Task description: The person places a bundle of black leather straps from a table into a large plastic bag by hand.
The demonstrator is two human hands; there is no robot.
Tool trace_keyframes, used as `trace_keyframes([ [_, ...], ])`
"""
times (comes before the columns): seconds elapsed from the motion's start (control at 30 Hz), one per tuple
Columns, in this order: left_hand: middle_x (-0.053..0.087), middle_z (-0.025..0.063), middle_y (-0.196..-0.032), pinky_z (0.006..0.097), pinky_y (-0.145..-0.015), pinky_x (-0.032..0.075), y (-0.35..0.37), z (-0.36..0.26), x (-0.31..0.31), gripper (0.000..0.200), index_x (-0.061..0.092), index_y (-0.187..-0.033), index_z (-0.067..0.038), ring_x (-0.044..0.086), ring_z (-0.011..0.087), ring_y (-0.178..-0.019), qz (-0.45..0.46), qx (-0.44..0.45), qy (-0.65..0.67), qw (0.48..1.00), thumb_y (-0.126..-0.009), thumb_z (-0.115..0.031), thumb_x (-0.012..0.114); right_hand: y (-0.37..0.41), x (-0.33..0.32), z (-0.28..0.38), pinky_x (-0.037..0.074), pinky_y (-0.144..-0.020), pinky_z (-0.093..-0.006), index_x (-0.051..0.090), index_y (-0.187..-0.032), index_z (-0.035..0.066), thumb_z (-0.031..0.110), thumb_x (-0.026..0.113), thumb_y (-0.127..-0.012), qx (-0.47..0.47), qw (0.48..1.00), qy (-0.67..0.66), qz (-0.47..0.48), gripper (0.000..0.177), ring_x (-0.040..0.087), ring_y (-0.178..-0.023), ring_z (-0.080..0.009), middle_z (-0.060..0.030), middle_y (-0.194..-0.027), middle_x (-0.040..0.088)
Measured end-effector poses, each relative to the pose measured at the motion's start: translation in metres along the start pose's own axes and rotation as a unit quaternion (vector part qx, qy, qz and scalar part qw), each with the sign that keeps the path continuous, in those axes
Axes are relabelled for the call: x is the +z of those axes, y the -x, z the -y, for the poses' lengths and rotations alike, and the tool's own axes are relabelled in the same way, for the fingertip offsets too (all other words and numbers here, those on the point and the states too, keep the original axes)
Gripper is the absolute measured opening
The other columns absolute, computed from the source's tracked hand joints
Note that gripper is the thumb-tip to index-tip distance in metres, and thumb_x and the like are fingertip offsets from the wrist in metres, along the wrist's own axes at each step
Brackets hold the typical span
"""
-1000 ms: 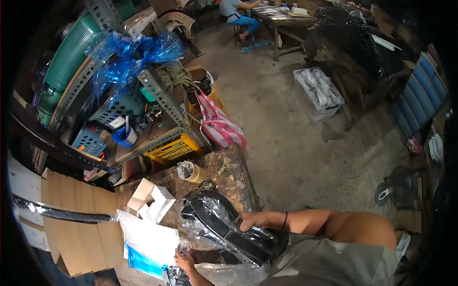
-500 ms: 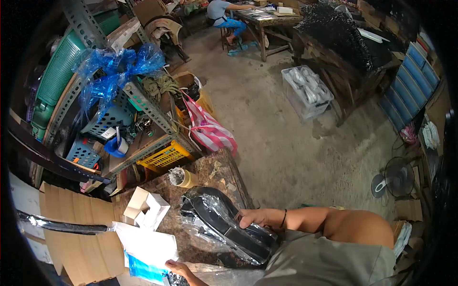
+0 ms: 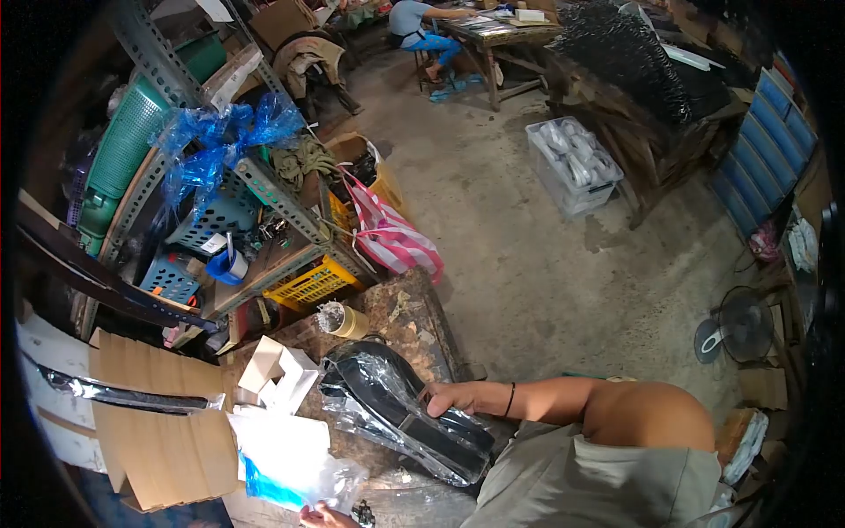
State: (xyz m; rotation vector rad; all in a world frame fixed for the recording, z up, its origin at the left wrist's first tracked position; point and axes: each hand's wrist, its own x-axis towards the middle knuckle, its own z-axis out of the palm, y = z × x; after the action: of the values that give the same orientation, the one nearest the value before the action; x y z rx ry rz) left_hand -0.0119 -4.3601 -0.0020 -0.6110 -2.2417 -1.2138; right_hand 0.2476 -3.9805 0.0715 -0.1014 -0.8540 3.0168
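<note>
My right hand (image 3: 447, 399) is closed on the near right edge of a curved black moulded part (image 3: 387, 387), loosely wrapped in clear film, lying on the worn wooden table (image 3: 414, 304). What the part belongs to I cannot make out. At the bottom edge, my left hand (image 3: 326, 517) has its fingers pinched on a clear plastic bag (image 3: 343, 480). That bag lies by a bright white and blue packet or stack of sheets (image 3: 277, 444). A small black object (image 3: 363, 513) is beside my left hand.
Behind the packet stand an open white box (image 3: 286, 378) and a tan cup of thin white pieces (image 3: 343, 321). Cardboard (image 3: 163, 414) leans at left. A shelf holds baskets (image 3: 172, 277). A striped bag (image 3: 396, 233), plastic bin (image 3: 574, 165), fan (image 3: 744, 324) and seated person (image 3: 422, 35) are beyond.
My left hand has moved slightly down and left, and a clear bag now shows spread above it. My right hand and the black part shift slightly left in view; the camera has moved a little.
</note>
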Motion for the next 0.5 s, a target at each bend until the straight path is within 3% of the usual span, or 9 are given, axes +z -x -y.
trace_keyframes([
  [0.13,0.051,0.0127,-0.093,0.0373,-0.072,0.042,0.04,-0.091,0.016,0.06,0.044,-0.111,0.0,0.048,0.0245,-0.079,0.033,0.073,-0.004,0.997,-0.073,-0.034,0.074,-0.014,-0.026,-0.027,0.054,-0.07,-0.0287,0.054,-0.111,-0.011,0.024,0.077,-0.06,0.024,0.998,-0.053,0.026,0.066,0.065,-0.08,-0.0176,-0.0142,-0.097,0.065],
  [0.17,0.047,0.0076,-0.084,0.0355,-0.066,0.041,0.049,-0.076,0.01,0.079,0.043,-0.112,-0.004,0.046,0.0233,-0.073,0.08,-0.002,-0.159,0.984,-0.053,-0.032,0.087,-0.015,-0.026,-0.029,0.055,-0.07,-0.0289,0.053,-0.112,-0.01,0.022,0.076,-0.062,0.035,0.997,-0.071,0.027,0.065,0.065,-0.079,-0.0175,-0.014,-0.098,0.065],
  [0.2,0.041,0.0051,-0.076,0.0347,-0.062,0.038,0.065,-0.064,0.011,0.076,0.044,-0.11,-0.006,0.043,0.0227,-0.068,0.1,-0.022,-0.157,0.982,-0.05,-0.026,0.087,-0.015,-0.027,-0.029,0.055,-0.07,-0.0289,0.053,-0.112,-0.01,0.022,0.076,-0.062,0.036,0.996,-0.071,0.03,0.065,0.065,-0.079,-0.0175,-0.014,-0.098,0.065],
  [0.27,0.038,0.005,-0.072,0.0353,-0.061,0.038,0.074,-0.104,0.012,0.073,0.045,-0.108,-0.007,0.042,0.0226,-0.066,0.154,-0.073,-0.132,0.976,-0.05,-0.022,0.087,-0.013,-0.025,-0.027,0.055,-0.068,-0.0289,0.052,-0.114,-0.009,0.022,0.076,-0.061,0.04,0.997,-0.053,0.043,0.066,0.066,-0.077,-0.0169,-0.0138,-0.098,0.065],
  [0.33,0.04,0.0061,-0.068,0.0359,-0.06,0.037,0.086,-0.107,0.015,0.065,0.047,-0.102,-0.006,0.041,0.0242,-0.064,0.187,-0.104,-0.158,0.964,-0.051,-0.017,0.085,-0.011,-0.021,-0.024,0.055,-0.068,-0.0289,0.052,-0.114,-0.009,0.022,0.077,-0.061,0.04,0.997,-0.056,0.041,0.066,0.066,-0.076,-0.0169,-0.0138,-0.098,0.065],
  [0.4,0.048,0.0118,-0.068,0.0384,-0.06,0.039,0.109,-0.065,0.019,0.059,0.047,-0.101,-0.005,0.046,0.0288,-0.063,0.181,-0.063,-0.168,0.967,-0.056,-0.014,0.084,-0.01,-0.019,-0.025,0.056,-0.067,-0.0288,0.052,-0.114,-0.008,0.023,0.077,-0.06,0.04,0.997,-0.06,0.04,0.067,0.066,-0.076,-0.0169,-0.0139,-0.098,0.065],
  [0.43,0.054,0.0188,-0.071,0.0412,-0.061,0.041,0.111,-0.089,0.019,0.051,0.047,-0.098,-0.004,0.051,0.0346,-0.065,0.203,-0.059,-0.189,0.959,-0.061,-0.013,0.081,-0.009,-0.017,-0.024,0.056,-0.067,-0.0288,0.052,-0.114,-0.008,0.023,0.077,-0.06,0.035,0.997,-0.06,0.041,0.067,0.066,-0.076,-0.0171,-0.0141,-0.097,0.065],
  [0.5,0.056,0.0216,-0.072,0.0426,-0.063,0.041,0.121,-0.094,0.021,0.044,0.048,-0.095,-0.003,0.053,0.0385,-0.068,0.21,-0.06,-0.156,0.963,-0.066,-0.015,0.078,-0.007,-0.017,-0.022,0.056,-0.067,-0.0288,0.052,-0.114,-0.008,0.023,0.077,-0.06,0.029,0.997,-0.06,0.043,0.067,0.066,-0.076,-0.0173,-0.0142,-0.097,0.065],
])
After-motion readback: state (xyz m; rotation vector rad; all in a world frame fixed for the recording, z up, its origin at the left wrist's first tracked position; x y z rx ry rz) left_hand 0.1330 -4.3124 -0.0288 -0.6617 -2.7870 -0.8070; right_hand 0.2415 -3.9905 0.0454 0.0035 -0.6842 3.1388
